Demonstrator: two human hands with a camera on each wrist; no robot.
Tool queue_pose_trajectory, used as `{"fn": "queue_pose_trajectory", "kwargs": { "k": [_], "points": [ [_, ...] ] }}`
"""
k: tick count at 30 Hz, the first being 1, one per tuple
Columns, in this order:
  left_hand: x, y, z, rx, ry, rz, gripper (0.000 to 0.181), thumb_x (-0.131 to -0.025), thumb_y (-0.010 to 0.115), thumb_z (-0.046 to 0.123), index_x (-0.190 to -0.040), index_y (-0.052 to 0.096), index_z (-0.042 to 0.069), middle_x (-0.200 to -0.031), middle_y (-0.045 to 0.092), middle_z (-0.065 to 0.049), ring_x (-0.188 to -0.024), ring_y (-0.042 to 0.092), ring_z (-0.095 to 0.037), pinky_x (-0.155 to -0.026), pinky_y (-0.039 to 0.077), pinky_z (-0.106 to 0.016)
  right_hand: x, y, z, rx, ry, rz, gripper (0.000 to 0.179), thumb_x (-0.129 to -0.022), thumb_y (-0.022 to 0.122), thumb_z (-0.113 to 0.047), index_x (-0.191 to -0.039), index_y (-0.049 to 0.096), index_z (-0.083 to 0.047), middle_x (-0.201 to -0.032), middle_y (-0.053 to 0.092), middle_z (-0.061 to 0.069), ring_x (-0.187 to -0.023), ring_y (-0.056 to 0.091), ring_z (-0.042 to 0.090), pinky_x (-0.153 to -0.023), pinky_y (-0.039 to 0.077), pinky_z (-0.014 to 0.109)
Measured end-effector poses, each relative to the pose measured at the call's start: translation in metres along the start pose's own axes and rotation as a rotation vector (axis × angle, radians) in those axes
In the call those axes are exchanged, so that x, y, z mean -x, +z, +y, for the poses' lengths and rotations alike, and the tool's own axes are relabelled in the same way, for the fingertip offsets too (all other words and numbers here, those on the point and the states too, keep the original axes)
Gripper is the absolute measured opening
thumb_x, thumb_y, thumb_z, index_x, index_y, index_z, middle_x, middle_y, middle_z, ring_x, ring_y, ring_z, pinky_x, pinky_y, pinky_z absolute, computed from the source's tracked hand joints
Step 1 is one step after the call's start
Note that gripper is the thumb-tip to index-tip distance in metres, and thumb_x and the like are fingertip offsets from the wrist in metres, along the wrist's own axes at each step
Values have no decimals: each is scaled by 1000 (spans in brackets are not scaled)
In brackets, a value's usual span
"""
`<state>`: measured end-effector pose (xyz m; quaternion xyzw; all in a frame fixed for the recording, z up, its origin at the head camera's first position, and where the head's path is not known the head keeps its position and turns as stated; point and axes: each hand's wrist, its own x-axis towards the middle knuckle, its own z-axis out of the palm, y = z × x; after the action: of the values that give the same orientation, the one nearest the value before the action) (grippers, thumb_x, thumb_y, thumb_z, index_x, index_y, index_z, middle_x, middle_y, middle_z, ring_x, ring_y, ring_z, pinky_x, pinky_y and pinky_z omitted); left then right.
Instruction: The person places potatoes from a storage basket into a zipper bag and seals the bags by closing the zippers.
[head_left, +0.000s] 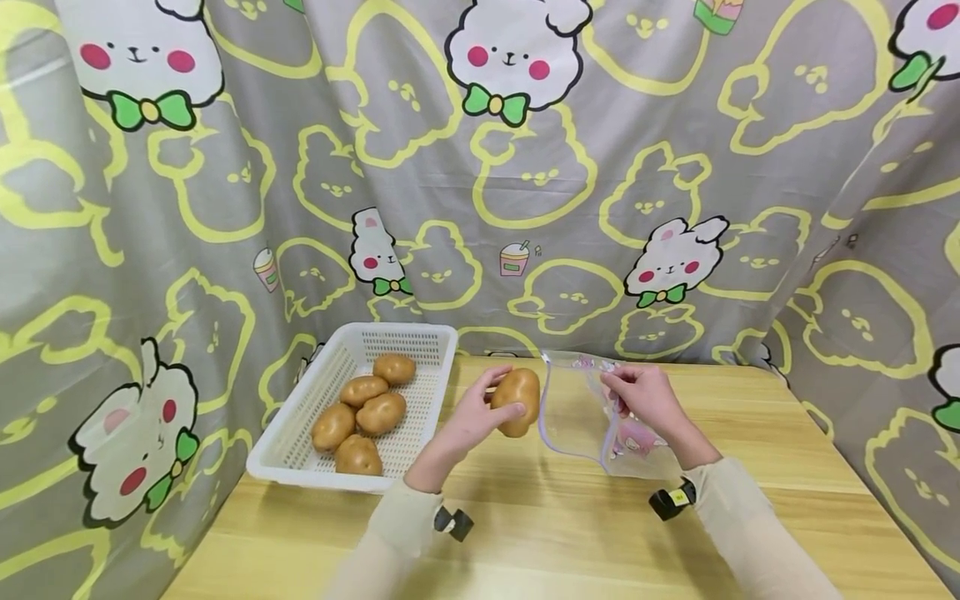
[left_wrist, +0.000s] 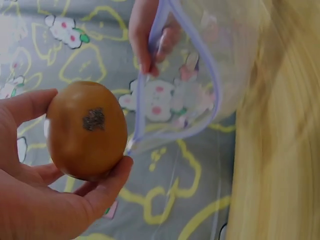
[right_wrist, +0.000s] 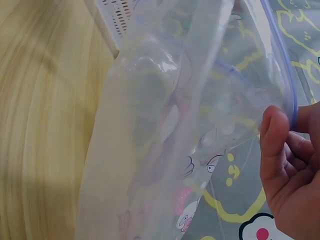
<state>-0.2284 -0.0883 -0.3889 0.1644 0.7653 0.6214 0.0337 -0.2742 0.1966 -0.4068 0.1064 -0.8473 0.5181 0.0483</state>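
My left hand grips a smooth brown potato, thumb on the near side and fingers around the far side. In the left wrist view the potato shows a dark rough patch facing the camera. My right hand pinches the rim of a clear zip bag with a purple seal and pink printed figures. The bag's mouth gapes toward the potato, which is just outside it. In the right wrist view, thumb and fingers hold the purple-edged rim.
A white perforated plastic basket stands on the left of the wooden table, with several potatoes inside. A grey curtain with cartoon prints hangs behind and at both sides. A small black device is strapped at each wrist.
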Motion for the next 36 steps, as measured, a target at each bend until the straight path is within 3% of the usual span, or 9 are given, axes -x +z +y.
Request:
{"fn": "queue_pose_trajectory", "kwargs": {
  "k": [4, 9, 14, 23, 28, 30, 36],
  "points": [
    [-9, 13, -4, 48, 19, -56, 63, -84, 69, 15, -140, 42, 8, -133, 44, -15, -105, 50, -26, -82, 49, -37, -1, 0, -3, -9, 12, -4, 31, -94, 60, -23, -88, 66, 7, -57, 56, 6, -47, 52, 14, -49, 51, 37],
    [-22, 26, -11, 118, 52, -121, 62, -86, 66, 12, -141, 39, 2, -134, 43, -17, -106, 50, -25, -83, 50, -36, -3, 0, -6, -2, 11, 9, 32, -93, 61, -23, -88, 66, 8, -57, 56, 5, -46, 52, 13, -47, 50, 33],
    [-34, 33, -17, 106, 46, -145, 63, -86, 66, 10, -141, 38, 1, -135, 44, -15, -106, 50, -23, -84, 49, -34, -4, 0, -9, -6, -3, 2, 31, -93, 61, -21, -87, 66, 8, -56, 55, 5, -45, 52, 13, -46, 50, 33],
    [-45, 42, -21, 59, 10, -123, 62, -84, 67, 7, -139, 40, -2, -134, 44, -18, -102, 51, -24, -82, 49, -35, -4, 1, -7, -43, -22, -19, 30, -94, 60, -20, -90, 66, 9, -56, 55, 6, -43, 50, 12, -43, 47, 30],
    [-45, 49, -20, -47, 46, -83, 64, -81, 71, 16, -138, 44, 3, -133, 49, -12, -106, 54, -23, -85, 47, -35, -6, 2, -7, -48, -28, -11, 29, -93, 61, -19, -87, 66, 9, -56, 55, 6, -44, 51, 12, -44, 48, 31],
    [-45, 51, -19, -93, 67, -66, 65, -80, 73, 17, -137, 45, 3, -129, 52, -11, -106, 55, -22, -86, 47, -35, -2, 1, -19, -50, -26, -14, 26, -94, 60, -15, -86, 65, 9, -57, 56, 9, -44, 50, 12, -45, 48, 31],
    [-44, 55, -19, -168, 80, -51, 58, -80, 74, 21, -131, 50, 6, -122, 57, -10, -102, 57, -19, -82, 48, -32, -4, -2, -22, -52, -6, -17, 26, -94, 59, -17, -89, 66, 7, -60, 57, 10, -46, 52, 13, -46, 49, 31]
  ]
}}
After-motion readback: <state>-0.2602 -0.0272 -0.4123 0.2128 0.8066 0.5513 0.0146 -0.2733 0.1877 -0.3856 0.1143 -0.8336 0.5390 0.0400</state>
